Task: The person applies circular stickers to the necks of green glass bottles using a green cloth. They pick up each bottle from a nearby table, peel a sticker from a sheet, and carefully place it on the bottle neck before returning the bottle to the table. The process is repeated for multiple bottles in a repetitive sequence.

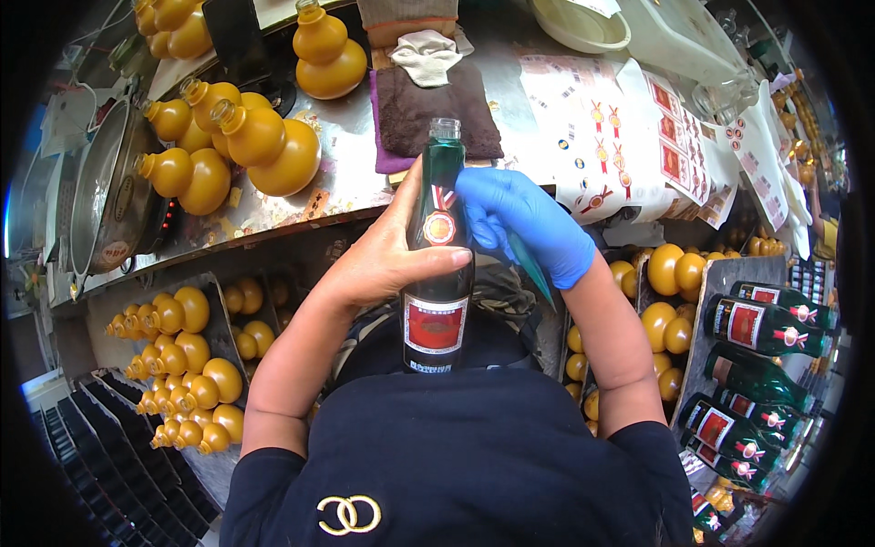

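Note:
My left hand [387, 260], bare, wraps round a dark green glass bottle [444, 169] in front of my chest. The bottle stands roughly upright, its clear open mouth pointing away from me. A red label with a pale border [435, 324] covers its lower body, and a medal-and-ribbon decal [440, 226] sits higher up, by my left thumb. My right hand [533, 223], in a blue glove, is closed with its fingers against the bottle's shoulder, beside the decal's ribbon. From its underside sticks out a thin, flat teal blade-like piece [530, 266], held in the fingers.
Amber gourd-shaped bottles [283, 155] stand on the worktable, and more fill a crate [187, 387] at left. Brown folded towel [451, 114] with a white cloth [427, 56] lies ahead. Decal sheets [592, 137] spread at right. Labelled green bottles [761, 374] lie at far right.

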Available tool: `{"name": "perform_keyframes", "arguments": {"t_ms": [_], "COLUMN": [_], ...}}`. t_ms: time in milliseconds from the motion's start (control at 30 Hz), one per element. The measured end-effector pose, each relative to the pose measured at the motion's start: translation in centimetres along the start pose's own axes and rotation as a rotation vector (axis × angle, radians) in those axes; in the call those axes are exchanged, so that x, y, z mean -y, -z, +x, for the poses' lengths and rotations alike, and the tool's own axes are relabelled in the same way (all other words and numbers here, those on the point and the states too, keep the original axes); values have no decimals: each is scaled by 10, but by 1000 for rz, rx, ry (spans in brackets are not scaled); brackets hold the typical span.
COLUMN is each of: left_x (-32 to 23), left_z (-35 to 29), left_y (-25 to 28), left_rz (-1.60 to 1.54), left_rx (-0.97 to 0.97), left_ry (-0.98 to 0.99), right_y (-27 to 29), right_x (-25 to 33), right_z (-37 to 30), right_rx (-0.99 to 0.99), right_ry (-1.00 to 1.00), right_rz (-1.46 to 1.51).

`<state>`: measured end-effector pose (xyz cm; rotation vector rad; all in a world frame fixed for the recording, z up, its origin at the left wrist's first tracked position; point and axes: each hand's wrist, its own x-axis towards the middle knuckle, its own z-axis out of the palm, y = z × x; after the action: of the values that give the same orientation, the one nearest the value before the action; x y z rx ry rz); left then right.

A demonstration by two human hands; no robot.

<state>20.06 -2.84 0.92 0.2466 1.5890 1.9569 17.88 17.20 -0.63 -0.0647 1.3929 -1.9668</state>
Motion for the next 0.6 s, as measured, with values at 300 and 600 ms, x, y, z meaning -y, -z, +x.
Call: {"name": "perform_keyframes", "arguments": {"t_ms": [300, 600], "left_x": [0, -8], "left_z": [4, 7], "left_y": [34, 42], "left_rz": [-121, -47], "left_rx": [-69, -34], "left_ry": [-76, -165], "right_y": [-15, -23], "right_x": [10, 12], "right_z": [-3, -3], "right_rx": [78, 117], "right_ry": [-39, -19], "right_rz": [-214, -168]}}
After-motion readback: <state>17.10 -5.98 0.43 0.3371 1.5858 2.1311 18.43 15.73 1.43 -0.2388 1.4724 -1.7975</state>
